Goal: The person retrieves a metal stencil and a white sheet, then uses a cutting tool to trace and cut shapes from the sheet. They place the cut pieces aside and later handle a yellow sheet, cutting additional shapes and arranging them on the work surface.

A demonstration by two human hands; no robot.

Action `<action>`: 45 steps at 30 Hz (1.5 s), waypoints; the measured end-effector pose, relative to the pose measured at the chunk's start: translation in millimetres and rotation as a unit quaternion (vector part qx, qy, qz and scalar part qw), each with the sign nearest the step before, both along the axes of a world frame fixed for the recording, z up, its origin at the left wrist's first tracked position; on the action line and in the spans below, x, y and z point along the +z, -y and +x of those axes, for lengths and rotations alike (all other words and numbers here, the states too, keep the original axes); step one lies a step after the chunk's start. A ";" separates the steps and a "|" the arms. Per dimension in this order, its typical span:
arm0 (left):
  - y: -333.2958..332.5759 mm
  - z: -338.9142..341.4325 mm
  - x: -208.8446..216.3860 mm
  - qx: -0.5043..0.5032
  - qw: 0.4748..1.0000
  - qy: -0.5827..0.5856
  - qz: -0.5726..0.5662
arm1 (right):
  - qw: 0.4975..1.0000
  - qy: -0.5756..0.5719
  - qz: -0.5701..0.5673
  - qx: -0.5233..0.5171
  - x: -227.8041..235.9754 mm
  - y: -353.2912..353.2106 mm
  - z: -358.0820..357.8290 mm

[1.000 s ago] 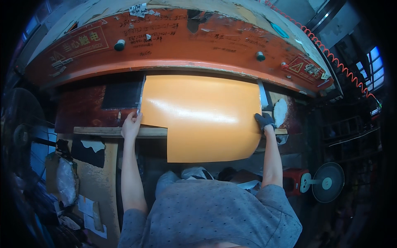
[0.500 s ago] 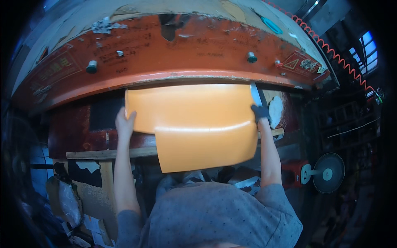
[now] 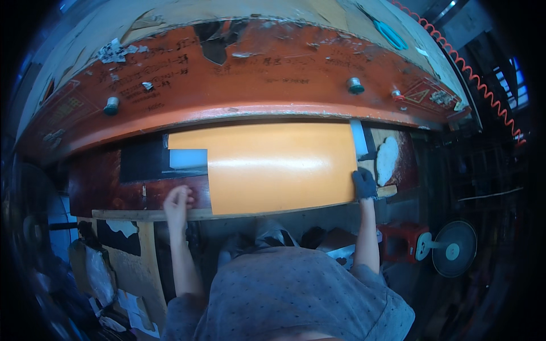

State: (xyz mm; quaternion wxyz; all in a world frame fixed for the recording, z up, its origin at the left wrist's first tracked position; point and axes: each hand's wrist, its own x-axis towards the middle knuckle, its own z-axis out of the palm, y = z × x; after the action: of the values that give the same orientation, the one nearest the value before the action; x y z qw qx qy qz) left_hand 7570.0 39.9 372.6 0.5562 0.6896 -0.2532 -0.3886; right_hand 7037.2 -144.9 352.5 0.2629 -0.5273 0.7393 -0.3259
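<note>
A large glossy orange sheet (image 3: 278, 170) lies over the dark red work surface beneath the machine's orange beam. Its lower left corner is cut away in a step, and a white-blue piece (image 3: 189, 158) shows at that notch. My right hand (image 3: 364, 184), in a dark glove, grips the sheet's right edge near its front corner; the thumb lies against the orange face. My bare left hand (image 3: 178, 200) is off the sheet, left of its front left corner. Its fingers are loosely curled, with nothing visible in them.
The orange machine beam (image 3: 256, 79) spans the far side, bearing two green knobs (image 3: 355, 86) and a red one. Scissors with teal handles (image 3: 391, 35) lie on top. A white pad (image 3: 388, 161) sits at right. A red stool (image 3: 398, 241) and fan (image 3: 453, 252) stand lower right.
My left hand has let go of the sheet's left edge and moved down toward me. The sheet now lies flatter on the surface; my right hand has slid nearer along its right edge.
</note>
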 end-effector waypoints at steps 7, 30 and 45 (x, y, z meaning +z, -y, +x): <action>20.2 -47.6 6.5 -0.101 0.979 0.160 0.075 | 0.983 0.138 0.053 0.105 26.9 5.4 3.1; 99.0 -60.5 13.9 0.014 0.934 0.357 -0.002 | 0.946 -0.289 -0.033 0.142 48.3 97.1 45.1; 107.1 -69.1 18.8 -0.015 0.856 0.516 -0.023 | 0.961 -0.268 -0.042 0.055 47.0 112.8 55.4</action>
State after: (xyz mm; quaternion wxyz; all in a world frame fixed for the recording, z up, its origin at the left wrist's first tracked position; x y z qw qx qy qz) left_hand 7500.9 -67.2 391.5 0.3550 0.7745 -0.5232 0.0205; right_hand 7092.6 -257.7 399.4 0.0503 -0.6455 0.7385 -0.1883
